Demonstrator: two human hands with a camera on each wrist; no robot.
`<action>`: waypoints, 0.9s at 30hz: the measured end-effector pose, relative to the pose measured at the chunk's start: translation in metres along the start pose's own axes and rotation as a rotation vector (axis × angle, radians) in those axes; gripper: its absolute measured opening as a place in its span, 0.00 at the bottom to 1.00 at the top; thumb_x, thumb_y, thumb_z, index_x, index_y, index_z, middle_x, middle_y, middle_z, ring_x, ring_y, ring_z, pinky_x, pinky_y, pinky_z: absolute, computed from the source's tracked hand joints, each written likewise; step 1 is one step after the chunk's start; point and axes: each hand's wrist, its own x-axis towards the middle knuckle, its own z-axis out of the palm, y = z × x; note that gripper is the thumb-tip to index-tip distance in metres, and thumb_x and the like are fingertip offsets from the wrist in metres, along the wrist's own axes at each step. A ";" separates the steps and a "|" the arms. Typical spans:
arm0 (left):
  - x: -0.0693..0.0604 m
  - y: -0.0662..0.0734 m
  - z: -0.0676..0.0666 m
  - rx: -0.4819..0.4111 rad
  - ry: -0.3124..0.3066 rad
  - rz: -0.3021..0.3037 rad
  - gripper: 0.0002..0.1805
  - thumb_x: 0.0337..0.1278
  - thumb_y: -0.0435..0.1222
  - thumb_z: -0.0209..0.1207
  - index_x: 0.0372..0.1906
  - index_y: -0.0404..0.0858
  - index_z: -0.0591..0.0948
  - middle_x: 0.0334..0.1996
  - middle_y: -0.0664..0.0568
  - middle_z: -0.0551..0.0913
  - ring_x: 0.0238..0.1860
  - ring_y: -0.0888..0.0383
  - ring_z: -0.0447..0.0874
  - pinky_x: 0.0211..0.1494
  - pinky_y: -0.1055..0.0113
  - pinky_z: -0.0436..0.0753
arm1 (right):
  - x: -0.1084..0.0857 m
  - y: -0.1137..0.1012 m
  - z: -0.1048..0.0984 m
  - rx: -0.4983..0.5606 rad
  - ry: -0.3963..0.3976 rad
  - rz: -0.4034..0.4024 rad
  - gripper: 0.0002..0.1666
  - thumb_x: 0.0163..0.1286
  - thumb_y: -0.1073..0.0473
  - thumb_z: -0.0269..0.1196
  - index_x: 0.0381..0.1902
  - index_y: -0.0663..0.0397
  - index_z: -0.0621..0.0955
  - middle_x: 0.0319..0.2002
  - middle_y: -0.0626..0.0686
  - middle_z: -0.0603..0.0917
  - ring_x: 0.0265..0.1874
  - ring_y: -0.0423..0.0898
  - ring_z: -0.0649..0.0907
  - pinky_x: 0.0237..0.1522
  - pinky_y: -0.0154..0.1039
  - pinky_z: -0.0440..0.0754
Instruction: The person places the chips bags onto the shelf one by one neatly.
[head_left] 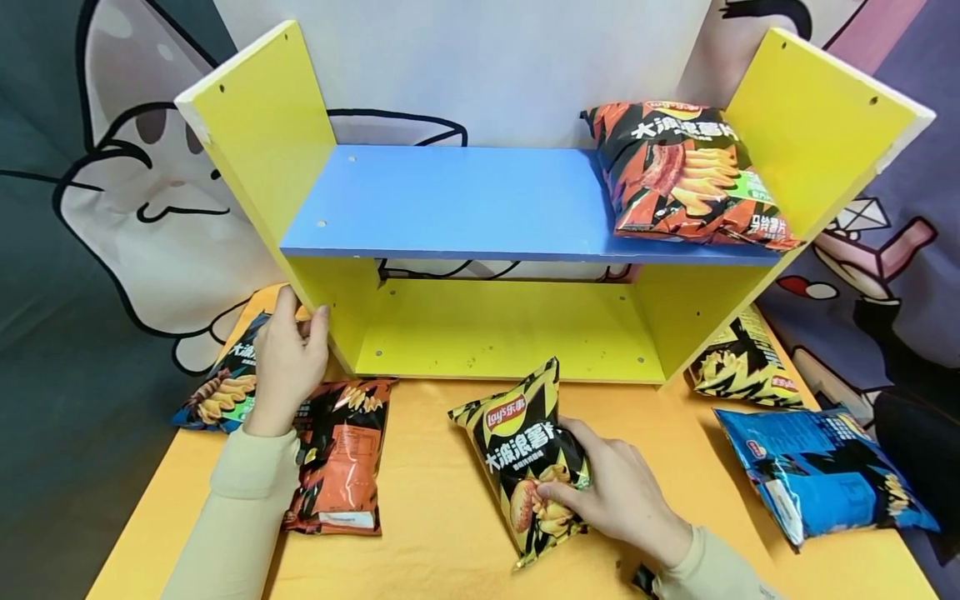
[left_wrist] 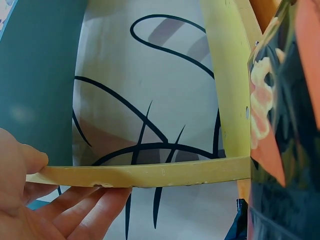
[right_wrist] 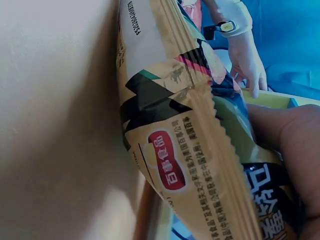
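My left hand [head_left: 291, 360] holds the front edge of the left side panel [left_wrist: 150, 176] of a small shelf unit, thumb on one face and fingers on the other in the left wrist view. My right hand [head_left: 624, 493] grips a yellow-and-black chip bag [head_left: 504, 442] by its right side, tilted, in front of the shelf; its back and seam fill the right wrist view. The shelf unit has yellow sides and a blue middle board [head_left: 450, 200]. A red-and-black chip bag [head_left: 686, 175] leans at the right end of that board.
On the orange tabletop [head_left: 442, 500], a red chip bag [head_left: 345, 467] and a blue-and-black bag [head_left: 228, 387] lie by my left arm. To the right are another yellow-and-black bag [head_left: 746, 367] and a blue bag [head_left: 821, 475]. The yellow lower board [head_left: 502, 325] sits low in the unit.
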 end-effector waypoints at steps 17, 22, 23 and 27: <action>-0.001 -0.002 0.000 -0.011 -0.005 -0.018 0.18 0.77 0.41 0.54 0.61 0.36 0.76 0.33 0.41 0.84 0.15 0.58 0.66 0.19 0.68 0.62 | 0.033 -0.038 -0.083 0.021 0.189 -0.282 0.50 0.49 0.39 0.82 0.67 0.50 0.77 0.24 0.36 0.83 0.18 0.26 0.73 0.26 0.28 0.74; 0.000 -0.001 0.000 -0.014 -0.007 -0.012 0.18 0.77 0.41 0.55 0.61 0.35 0.76 0.38 0.40 0.86 0.17 0.58 0.69 0.20 0.69 0.64 | 0.045 -0.053 -0.112 0.027 0.232 -0.320 0.50 0.47 0.41 0.84 0.67 0.48 0.77 0.32 0.41 0.89 0.22 0.30 0.81 0.28 0.32 0.78; 0.000 -0.001 0.000 -0.018 -0.009 -0.012 0.18 0.77 0.41 0.54 0.61 0.35 0.76 0.39 0.39 0.87 0.17 0.59 0.69 0.19 0.69 0.64 | 0.048 -0.056 -0.118 0.026 0.246 -0.329 0.50 0.47 0.42 0.84 0.66 0.48 0.77 0.32 0.41 0.89 0.22 0.30 0.81 0.27 0.31 0.77; 0.000 -0.001 0.000 -0.016 -0.005 -0.016 0.17 0.77 0.41 0.54 0.60 0.35 0.76 0.36 0.41 0.86 0.16 0.60 0.68 0.19 0.69 0.64 | 0.060 -0.067 -0.137 0.034 0.285 -0.362 0.52 0.44 0.44 0.86 0.67 0.48 0.77 0.35 0.42 0.90 0.21 0.31 0.81 0.31 0.28 0.76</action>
